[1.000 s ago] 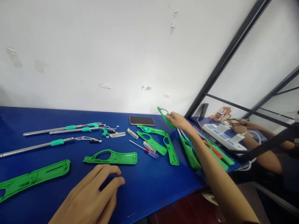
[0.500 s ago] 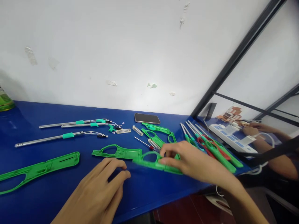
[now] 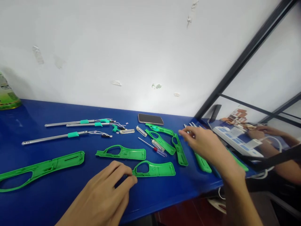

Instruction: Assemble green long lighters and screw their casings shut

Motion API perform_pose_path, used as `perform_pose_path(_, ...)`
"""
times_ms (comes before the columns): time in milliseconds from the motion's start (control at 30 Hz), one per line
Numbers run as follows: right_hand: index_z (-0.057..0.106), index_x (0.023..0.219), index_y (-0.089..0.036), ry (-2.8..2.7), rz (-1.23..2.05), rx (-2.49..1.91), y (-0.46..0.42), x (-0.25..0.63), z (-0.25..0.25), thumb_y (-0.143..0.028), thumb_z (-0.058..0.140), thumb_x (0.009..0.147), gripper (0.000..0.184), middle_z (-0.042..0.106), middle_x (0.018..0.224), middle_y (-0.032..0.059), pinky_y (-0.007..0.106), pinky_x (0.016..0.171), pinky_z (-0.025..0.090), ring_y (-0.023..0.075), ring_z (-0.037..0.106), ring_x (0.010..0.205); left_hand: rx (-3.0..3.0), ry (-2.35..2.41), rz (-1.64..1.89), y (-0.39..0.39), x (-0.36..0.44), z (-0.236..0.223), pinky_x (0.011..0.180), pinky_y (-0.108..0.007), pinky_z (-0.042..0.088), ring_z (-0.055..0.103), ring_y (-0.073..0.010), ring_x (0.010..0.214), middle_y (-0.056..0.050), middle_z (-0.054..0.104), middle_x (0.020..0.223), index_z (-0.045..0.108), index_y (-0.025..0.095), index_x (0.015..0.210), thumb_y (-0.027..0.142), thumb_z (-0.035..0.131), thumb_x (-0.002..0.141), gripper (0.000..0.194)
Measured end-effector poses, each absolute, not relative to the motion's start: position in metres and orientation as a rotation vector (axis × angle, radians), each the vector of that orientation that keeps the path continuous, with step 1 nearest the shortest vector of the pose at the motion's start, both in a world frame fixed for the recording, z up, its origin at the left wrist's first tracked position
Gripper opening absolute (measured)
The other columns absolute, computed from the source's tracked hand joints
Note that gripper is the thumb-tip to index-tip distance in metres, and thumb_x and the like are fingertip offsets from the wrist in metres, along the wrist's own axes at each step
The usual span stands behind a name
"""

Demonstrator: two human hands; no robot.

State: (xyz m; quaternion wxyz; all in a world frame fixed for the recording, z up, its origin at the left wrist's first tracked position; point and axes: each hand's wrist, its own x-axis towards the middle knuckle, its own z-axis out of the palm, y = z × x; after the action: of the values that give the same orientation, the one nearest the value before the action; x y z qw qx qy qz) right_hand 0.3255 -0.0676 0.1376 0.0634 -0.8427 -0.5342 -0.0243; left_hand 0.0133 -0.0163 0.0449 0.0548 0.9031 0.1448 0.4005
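Observation:
My left hand rests at the near edge, finger and thumb closed at the left end of a green lighter casing half, which lies flat on the blue table. Just behind it is a second casing half. My right hand, slightly blurred, hovers over several assembled lighters at the right, fingers apart and curved. Most of those lighters are hidden beneath it; one green handle shows. A screwdriver with a clear and red handle lies between the hands, next to a transparent fuel tank.
Metal lighter tubes with teal triggers and wires lie left. Another long casing half is near left. A phone lies by the wall, a bottle far left. Past the black frame are a power strip and another person's arms.
My right hand has let go of the green casing half, now flat on the table, and moved right over the lighters. My left fingertips now meet its end. The view shifted slightly.

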Motion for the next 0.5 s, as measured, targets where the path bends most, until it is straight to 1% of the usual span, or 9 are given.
perform_pose_path(67, 0.082, 0.102, -0.017, -1.476, -0.101, -2.704, -0.069, 0.346, 0.133, -0.042, 0.05, 0.109, 0.042, 0.082, 0.09, 0.0172, 0.039, 0.07, 0.045, 0.0359, 0.077, 0.087, 2.761, 0.434, 1.195, -0.015, 0.014, 0.042, 0.087, -0.027, 0.055, 0.069, -0.0173, 0.095, 0.0, 0.077, 0.099, 0.07, 0.023, 0.099, 0.004, 0.045, 0.1, 0.031)
perform_pose_path(133, 0.081, 0.084, -0.017, -1.44, -0.013, -2.795, -0.071, 0.358, 0.123, -0.046, 0.054, 0.107, 0.046, 0.078, 0.075, 0.0169, 0.038, 0.066, 0.043, 0.0357, 0.076, 0.077, 2.76, 0.437, 1.191, -0.014, 0.015, 0.038, 0.09, -0.028, 0.053, 0.069, -0.0175, 0.098, 0.0, 0.077, 0.101, 0.07, 0.023, 0.099, 0.004, 0.043, 0.101, 0.033)
perform_pose_path(167, 0.08, 0.08, -0.018, -1.446, 0.046, -2.812, -0.072, 0.361, 0.117, -0.049, 0.057, 0.105, 0.046, 0.078, 0.073, 0.0157, 0.037, 0.065, 0.043, 0.035, 0.076, 0.077, 2.755, 0.442, 1.183, -0.014, 0.015, 0.034, 0.091, -0.029, 0.053, 0.069, -0.0176, 0.1, 0.0, 0.077, 0.102, 0.07, 0.023, 0.099, 0.004, 0.042, 0.102, 0.034)
perform_pose_path(200, 0.079, 0.079, -0.019, -1.455, 0.101, -2.817, -0.073, 0.361, 0.112, -0.051, 0.06, 0.104, 0.045, 0.078, 0.074, 0.0142, 0.036, 0.065, 0.043, 0.0342, 0.077, 0.078, 2.753, 0.446, 1.17, -0.014, 0.015, 0.031, 0.092, -0.029, 0.053, 0.069, -0.0178, 0.102, 0.0, 0.077, 0.104, 0.07, 0.023, 0.1, 0.004, 0.041, 0.102, 0.035)
perform_pose_path(267, 0.079, 0.087, -0.02, -1.476, 0.199, -2.803, -0.074, 0.356, 0.106, -0.054, 0.064, 0.102, 0.04, 0.08, 0.077, 0.011, 0.034, 0.065, 0.044, 0.0314, 0.077, 0.081, 2.748, 0.46, 1.145, -0.015, 0.015, 0.027, 0.093, -0.03, 0.052, 0.068, -0.0182, 0.103, 0.0, 0.077, 0.106, 0.071, 0.024, 0.102, 0.005, 0.042, 0.103, 0.035)
perform_pose_path(367, 0.078, 0.097, -0.021, -1.501, 0.315, -2.765, -0.075, 0.349, 0.104, -0.051, 0.061, 0.105, 0.035, 0.079, 0.077, 0.0072, 0.031, 0.063, 0.044, 0.0259, 0.076, 0.075, 2.742, 0.49, 1.115, -0.015, 0.014, 0.024, 0.094, -0.03, 0.053, 0.068, -0.019, 0.106, 0.0, 0.077, 0.109, 0.072, 0.025, 0.106, 0.008, 0.044, 0.104, 0.033)
perform_pose_path(433, 0.077, 0.099, -0.02, -1.508, 0.355, -2.747, -0.076, 0.348, 0.105, -0.048, 0.059, 0.106, 0.034, 0.079, 0.076, 0.0066, 0.031, 0.063, 0.044, 0.0243, 0.076, 0.073, 2.744, 0.492, 1.111, -0.015, 0.013, 0.024, 0.096, -0.03, 0.052, 0.068, -0.0182, 0.107, 0.001, 0.077, 0.11, 0.072, 0.026, 0.108, 0.008, 0.043, 0.105, 0.034)
perform_pose_path(500, 0.077, 0.098, -0.02, -1.507, 0.348, -2.734, -0.079, 0.35, 0.105, -0.046, 0.06, 0.106, 0.033, 0.08, 0.082, 0.0081, 0.031, 0.066, 0.044, 0.0254, 0.076, 0.079, 2.75, 0.483, 1.135, -0.016, 0.012, 0.024, 0.099, -0.029, 0.052, 0.069, -0.0168, 0.108, 0.002, 0.077, 0.11, 0.073, 0.027, 0.11, 0.007, 0.043, 0.105, 0.037)
